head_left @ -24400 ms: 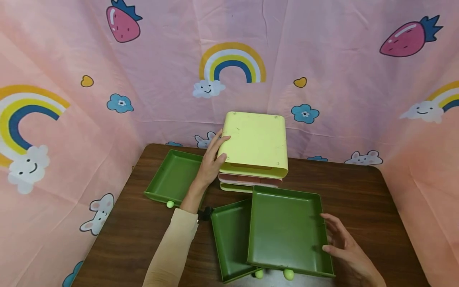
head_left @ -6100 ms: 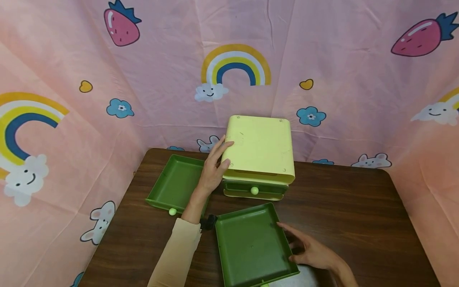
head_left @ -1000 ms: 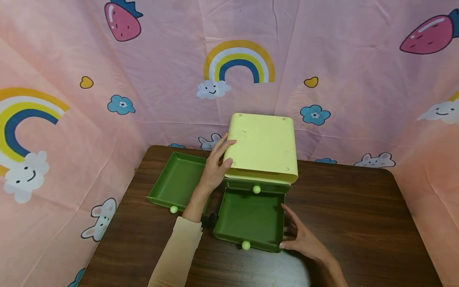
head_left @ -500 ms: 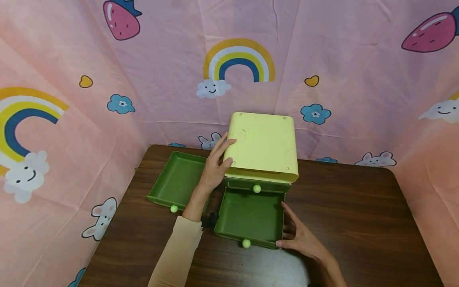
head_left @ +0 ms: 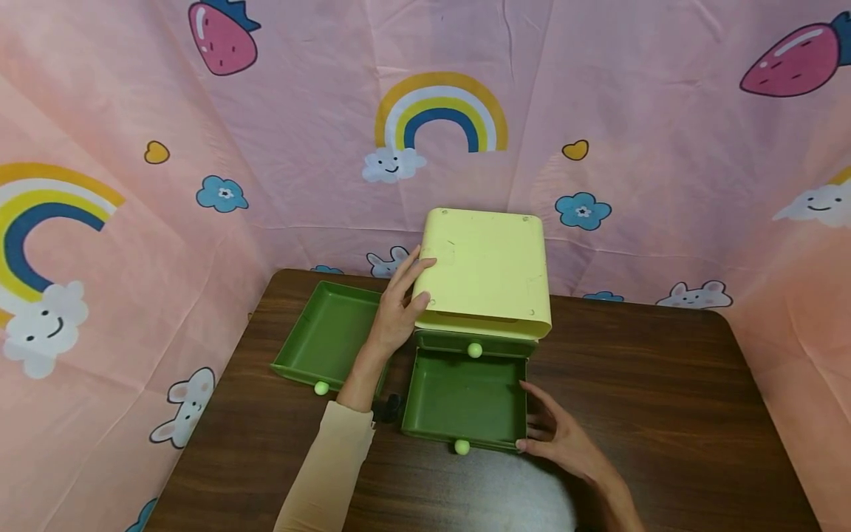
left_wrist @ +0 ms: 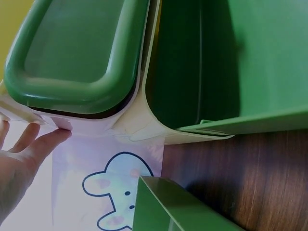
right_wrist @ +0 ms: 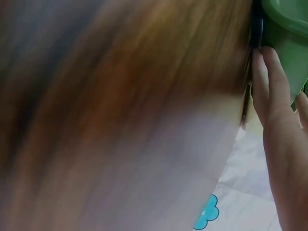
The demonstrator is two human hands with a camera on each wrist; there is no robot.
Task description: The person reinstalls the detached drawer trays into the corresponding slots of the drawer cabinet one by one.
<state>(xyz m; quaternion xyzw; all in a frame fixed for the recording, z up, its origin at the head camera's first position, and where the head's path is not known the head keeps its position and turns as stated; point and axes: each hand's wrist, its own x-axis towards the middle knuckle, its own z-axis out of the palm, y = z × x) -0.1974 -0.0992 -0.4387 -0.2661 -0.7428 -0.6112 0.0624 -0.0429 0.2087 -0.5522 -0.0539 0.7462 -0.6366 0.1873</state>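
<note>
ok so the right grip [head_left: 561,437] had the lower drawer [head_left: 465,403] by its 3 o'clock side and had just nudged it deeper, now partway into the cabinet [head_left: 485,267] from 6, left grip [head_left: 396,310] resting uncurled at 9.

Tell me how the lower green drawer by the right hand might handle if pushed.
The lower green drawer looks stiff, given its straight sides. It's probably light for its size, being shallow and thin-walled. Sitting partly inside the drawer unit, it would likely slide rather than tip.
</note>
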